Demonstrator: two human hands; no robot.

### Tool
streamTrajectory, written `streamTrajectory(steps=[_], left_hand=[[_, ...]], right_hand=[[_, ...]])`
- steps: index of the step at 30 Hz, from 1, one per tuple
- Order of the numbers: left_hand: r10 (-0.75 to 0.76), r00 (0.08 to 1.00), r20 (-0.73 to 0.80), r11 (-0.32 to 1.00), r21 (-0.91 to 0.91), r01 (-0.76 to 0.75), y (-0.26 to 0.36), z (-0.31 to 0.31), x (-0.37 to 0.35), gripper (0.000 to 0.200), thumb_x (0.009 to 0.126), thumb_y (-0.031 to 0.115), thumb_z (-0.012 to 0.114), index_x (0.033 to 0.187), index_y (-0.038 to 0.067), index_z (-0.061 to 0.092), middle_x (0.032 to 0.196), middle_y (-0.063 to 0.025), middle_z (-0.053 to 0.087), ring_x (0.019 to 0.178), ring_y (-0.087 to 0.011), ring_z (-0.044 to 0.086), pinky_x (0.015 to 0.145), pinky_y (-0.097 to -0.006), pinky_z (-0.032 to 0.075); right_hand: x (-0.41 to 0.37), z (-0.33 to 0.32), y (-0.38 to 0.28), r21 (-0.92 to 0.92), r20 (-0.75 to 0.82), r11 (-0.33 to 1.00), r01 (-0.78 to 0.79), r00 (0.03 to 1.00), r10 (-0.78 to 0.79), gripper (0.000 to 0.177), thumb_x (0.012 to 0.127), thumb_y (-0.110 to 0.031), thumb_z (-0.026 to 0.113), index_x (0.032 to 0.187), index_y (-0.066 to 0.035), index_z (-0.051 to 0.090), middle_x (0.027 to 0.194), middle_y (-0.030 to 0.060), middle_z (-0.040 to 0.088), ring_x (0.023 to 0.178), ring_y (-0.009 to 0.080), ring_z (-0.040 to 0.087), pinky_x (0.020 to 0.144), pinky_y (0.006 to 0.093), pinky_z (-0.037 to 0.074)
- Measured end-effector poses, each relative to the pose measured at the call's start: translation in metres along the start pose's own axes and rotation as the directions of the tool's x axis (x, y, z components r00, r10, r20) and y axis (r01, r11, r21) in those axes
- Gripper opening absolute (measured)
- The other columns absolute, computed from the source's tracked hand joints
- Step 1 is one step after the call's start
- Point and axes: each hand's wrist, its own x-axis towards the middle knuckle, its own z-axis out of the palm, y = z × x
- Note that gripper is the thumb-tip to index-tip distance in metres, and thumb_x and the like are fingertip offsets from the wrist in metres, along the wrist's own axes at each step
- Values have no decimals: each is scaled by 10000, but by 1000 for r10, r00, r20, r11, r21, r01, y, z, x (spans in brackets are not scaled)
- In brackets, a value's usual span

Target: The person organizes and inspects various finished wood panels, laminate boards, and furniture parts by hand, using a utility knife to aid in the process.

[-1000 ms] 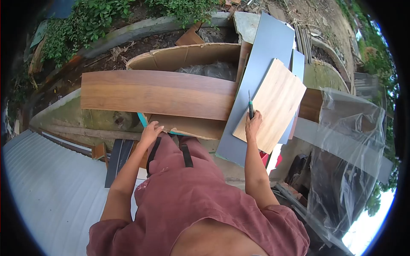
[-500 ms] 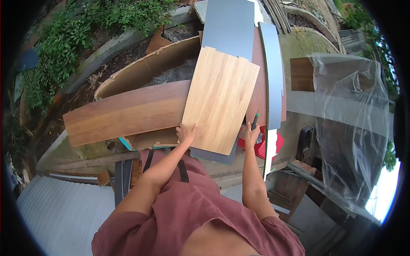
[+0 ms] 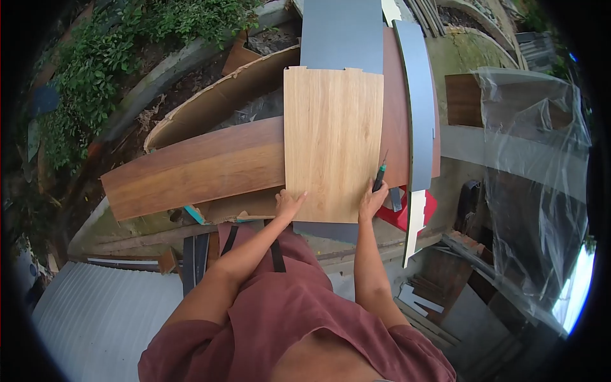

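A light wood-grain board (image 3: 332, 140) with small notches along its far edge lies in front of me, over a grey board (image 3: 340, 35). My left hand (image 3: 289, 205) rests on its near left corner, thumb spread over the surface. At the near right corner, my right hand (image 3: 372, 200) is closed round a dark-handled tool (image 3: 380, 177) with a green band and a thin shaft pointing away. That hand also touches the board's right edge. A darker brown plank (image 3: 197, 165) extends left from beneath the light board.
Right of the board stand a narrow curved grey strip (image 3: 417, 102), a red object (image 3: 428, 213) and plastic sheeting (image 3: 534, 165). An open cardboard box (image 3: 210, 95) lies behind the brown plank. Corrugated sheet (image 3: 102, 312) is at lower left.
The light board has turned from a slant to nearly straight ahead. My right hand has come in to its right edge with the tool; my left hand has shifted slightly right.
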Motion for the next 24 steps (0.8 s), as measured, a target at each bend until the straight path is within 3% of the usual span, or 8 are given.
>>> streamTrajectory(steps=[1,3,6,10,13,16,19,24], left_hand=[[-11,1000,-7,1000,-15,11,-3,4,-1,875,753,622,593,1186,-107,376,1176,-296,435,1126,-418,461,954,-440,402],[97,988,121,995,-30,-94,-14,13,-4,888,759,630,579,1200,-112,370,1210,-314,432,1154,-418,455,966,-431,398],[92,979,184,995,-44,-85,-30,25,0,912,767,633,565,1221,-130,356,1240,-322,424,1181,-418,442,978,-425,393],[41,987,158,999,-22,-38,-34,23,7,921,796,620,536,1238,-164,339,1240,-318,432,1186,-402,443,977,-422,396],[103,982,156,995,-3,-104,-37,17,8,889,804,604,540,1220,-162,368,1236,-311,441,1189,-394,444,974,-419,400],[73,981,178,997,-43,-67,-38,16,10,863,803,585,555,1208,-160,394,1236,-300,457,1193,-390,443,975,-414,399],[81,987,135,995,-76,-71,-44,19,16,784,803,531,584,1169,-147,435,1190,-297,504,1141,-389,494,953,-421,419],[82,995,65,987,-146,-71,-45,3,24,658,803,442,611,1128,-111,469,1113,-297,560,1052,-401,557,913,-429,450]], right_hand=[[2,1,-1,10,-35,1000,27,999,-26,377,878,-280,611,1082,15,496,980,184,525,914,344,511,837,401,384],[6,-4,-8,-3,-2,997,75,997,-75,361,877,-256,607,1080,21,495,987,185,524,929,346,509,840,404,383],[13,-3,-15,-21,40,993,115,993,-114,336,879,-231,597,1072,29,505,1006,194,532,935,352,511,840,414,381],[8,2,-17,-90,126,991,98,988,-86,320,875,-233,598,1035,37,535,988,205,538,936,363,512,843,429,377],[0,10,-10,-135,124,961,240,967,-224,324,872,-234,602,1018,49,537,968,206,542,932,366,511,839,429,378],[-2,10,-9,-193,110,922,335,941,-319,349,879,-276,600,1023,38,551,960,206,551,899,354,537,803,412,414],[-2,6,-12,-156,134,969,192,976,-171,331,870,-224,611,1016,63,536,998,213,536,942,357,505,845,416,382],[-20,9,-29,-188,104,939,287,957,-271,309,865,-209,617,999,58,537,993,211,541,928,353,510,837,428,383]])
